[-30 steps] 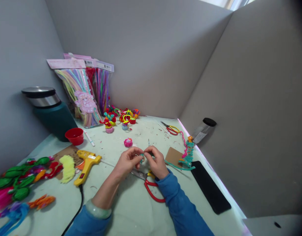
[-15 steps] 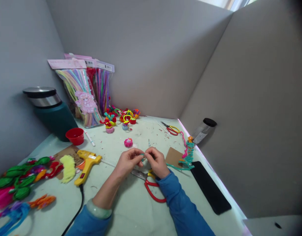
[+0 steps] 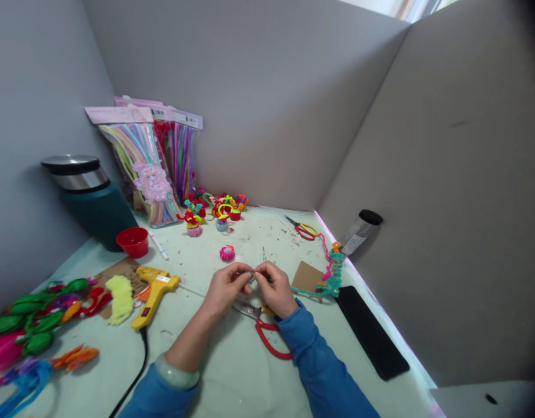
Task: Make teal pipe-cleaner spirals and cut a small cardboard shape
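Observation:
My left hand (image 3: 227,287) and my right hand (image 3: 276,289) meet above the middle of the table, fingertips pinched together. Between them is a small piece of teal pipe cleaner (image 3: 250,281), mostly hidden by the fingers. Both hands appear closed on it. Below the right wrist lie large scissors (image 3: 271,342) with red and yellow handles, their blades partly behind the hands. Just beyond the left hand sits a small pink fuzzy cup shape (image 3: 227,252). A teal pipe cleaner strand (image 3: 313,293) trails from a coiled teal bundle (image 3: 334,273) at the right.
A yellow glue gun (image 3: 156,293) lies left of my hands, its black cord running forward. Further left are a red cup (image 3: 133,241), a teal bottle (image 3: 97,206) and twisted pipe cleaner pieces (image 3: 38,316). Small scissors (image 3: 306,230), brown cardboard (image 3: 308,276) and a black phone-like slab (image 3: 374,334) lie right.
My right fingertips have shifted slightly left, closer against the left ones, and less of the teal piece shows. The other things on the table stay where they were.

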Motion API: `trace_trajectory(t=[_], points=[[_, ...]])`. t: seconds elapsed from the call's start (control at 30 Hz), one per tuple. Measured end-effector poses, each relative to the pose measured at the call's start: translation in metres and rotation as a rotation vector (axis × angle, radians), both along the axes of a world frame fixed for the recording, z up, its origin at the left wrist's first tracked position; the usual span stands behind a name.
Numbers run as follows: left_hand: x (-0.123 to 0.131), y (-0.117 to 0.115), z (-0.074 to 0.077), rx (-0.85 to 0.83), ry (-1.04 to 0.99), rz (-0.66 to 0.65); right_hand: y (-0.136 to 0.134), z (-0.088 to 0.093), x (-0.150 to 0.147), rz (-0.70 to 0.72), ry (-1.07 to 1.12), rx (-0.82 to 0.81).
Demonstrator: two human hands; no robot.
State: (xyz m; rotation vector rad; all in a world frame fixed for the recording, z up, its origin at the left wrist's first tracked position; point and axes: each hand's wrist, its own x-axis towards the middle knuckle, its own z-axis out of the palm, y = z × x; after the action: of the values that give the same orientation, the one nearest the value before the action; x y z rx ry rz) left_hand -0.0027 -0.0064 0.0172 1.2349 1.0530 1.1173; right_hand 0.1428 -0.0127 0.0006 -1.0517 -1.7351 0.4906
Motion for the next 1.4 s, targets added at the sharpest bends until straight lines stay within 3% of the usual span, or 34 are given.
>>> trace_trajectory(t=[0.13, 0.27, 0.43, 0.63, 0.77, 1.1, 1.23, 1.4], points=[[-0.002, 0.003, 0.0, -0.071, -0.104, 0.129, -0.006, 0.006, -0.001, -0.086, -0.023, 0.186], [-0.005, 0.007, -0.005, -0.129, -0.226, 0.158, -0.011, 0.006, -0.001, -0.054, -0.091, 0.271], [-0.006, 0.006, -0.005, -0.145, -0.269, 0.09, -0.01, 0.002, -0.006, -0.065, -0.094, 0.164], [0.001, 0.001, 0.005, -0.117, -0.201, 0.103, -0.008, 0.0, -0.012, -0.08, -0.091, 0.087], [0.004, 0.002, 0.0, -0.092, -0.124, 0.094, -0.008, -0.003, -0.014, -0.113, -0.053, 0.073], [0.0, 0.0, -0.005, -0.22, -0.285, -0.028, -0.009, -0.003, -0.016, -0.101, -0.031, 0.068], [0.004, 0.002, -0.005, -0.173, -0.237, 0.027, -0.008, -0.003, -0.015, -0.112, -0.025, 0.07], [0.003, 0.004, -0.001, -0.112, -0.245, 0.192, -0.009, -0.002, -0.016, -0.093, -0.044, 0.054]])
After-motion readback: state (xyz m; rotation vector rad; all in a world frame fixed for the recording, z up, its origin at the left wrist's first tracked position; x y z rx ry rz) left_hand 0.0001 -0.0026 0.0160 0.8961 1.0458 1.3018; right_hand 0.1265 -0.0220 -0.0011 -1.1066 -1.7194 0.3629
